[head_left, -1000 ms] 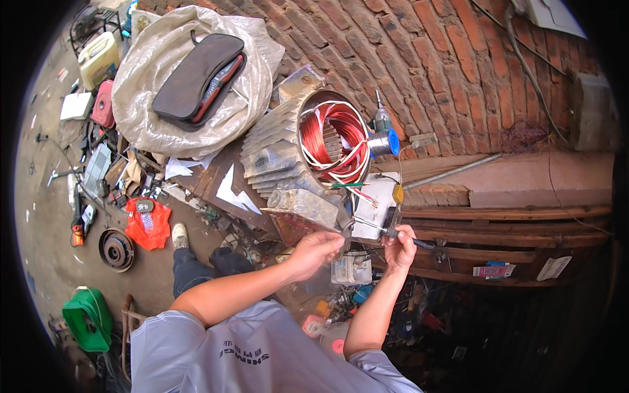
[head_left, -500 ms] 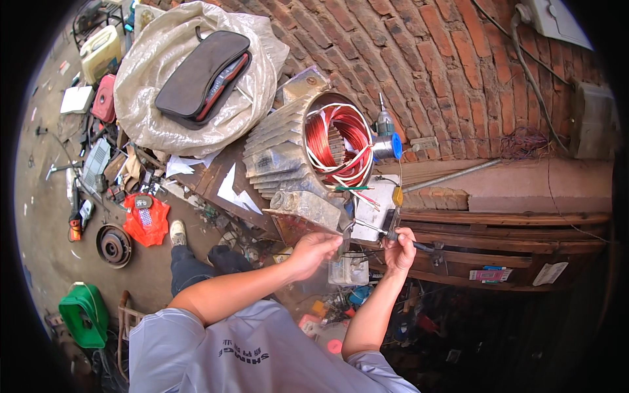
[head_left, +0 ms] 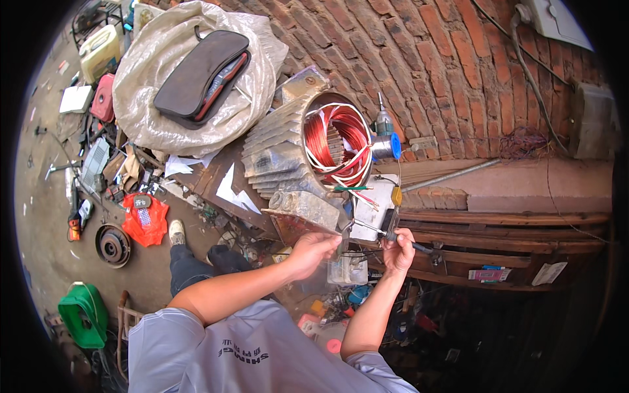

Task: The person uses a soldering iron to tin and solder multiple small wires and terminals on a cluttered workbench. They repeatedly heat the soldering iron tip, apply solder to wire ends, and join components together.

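Observation:
My right hand (head_left: pixel 397 250) is closed around the dark handle of what looks like a soldering iron (head_left: pixel 369 228). Its thin metal shaft points left, toward my left hand. My left hand (head_left: pixel 314 254) is pinched beside the terminal box of the motor housing, and what its fingertips hold is too small to make out. The finned grey motor housing (head_left: pixel 272 152) lies with its open end turned right. Red copper windings (head_left: pixel 341 137), bound with white sleeving, fill that opening. Green, white and red lead ends (head_left: pixel 359 190) hang out at its lower edge.
A spool with a blue rim (head_left: pixel 395 146) and a drill (head_left: pixel 384 121) stand beyond the motor by the brick wall (head_left: pixel 452 85). A black zip case (head_left: pixel 200 78) lies on a plastic-covered bundle. Tools, a red bag (head_left: pixel 149 226) and a green container (head_left: pixel 85 318) litter the floor at left.

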`<state>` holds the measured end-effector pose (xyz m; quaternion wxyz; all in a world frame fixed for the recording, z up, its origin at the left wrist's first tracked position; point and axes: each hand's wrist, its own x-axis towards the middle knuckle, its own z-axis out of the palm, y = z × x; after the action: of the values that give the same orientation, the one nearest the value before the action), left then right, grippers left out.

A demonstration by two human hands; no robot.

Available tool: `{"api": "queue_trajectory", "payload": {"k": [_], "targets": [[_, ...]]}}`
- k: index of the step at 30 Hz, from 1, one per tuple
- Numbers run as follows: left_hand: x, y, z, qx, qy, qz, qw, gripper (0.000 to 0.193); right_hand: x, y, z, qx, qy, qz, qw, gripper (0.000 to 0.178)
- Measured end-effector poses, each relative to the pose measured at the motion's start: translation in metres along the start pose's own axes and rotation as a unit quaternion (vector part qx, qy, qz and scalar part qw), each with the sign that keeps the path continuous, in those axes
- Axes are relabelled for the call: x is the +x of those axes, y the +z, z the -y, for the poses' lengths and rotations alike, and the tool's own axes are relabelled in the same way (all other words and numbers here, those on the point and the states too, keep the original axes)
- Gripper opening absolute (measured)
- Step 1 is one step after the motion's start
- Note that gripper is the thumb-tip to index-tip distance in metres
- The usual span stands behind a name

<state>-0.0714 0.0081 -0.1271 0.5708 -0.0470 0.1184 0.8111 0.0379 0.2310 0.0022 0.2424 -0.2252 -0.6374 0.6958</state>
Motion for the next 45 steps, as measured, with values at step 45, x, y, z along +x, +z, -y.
{"api": "queue_trajectory", "payload": {"k": [45], "targets": [[0.022,0.023,0.036,0.474,0.688,-0.357,0.418,0.012,0.044,0.002,-0.013,0.023,-0.084,0.135,0.987,0.018]]}}
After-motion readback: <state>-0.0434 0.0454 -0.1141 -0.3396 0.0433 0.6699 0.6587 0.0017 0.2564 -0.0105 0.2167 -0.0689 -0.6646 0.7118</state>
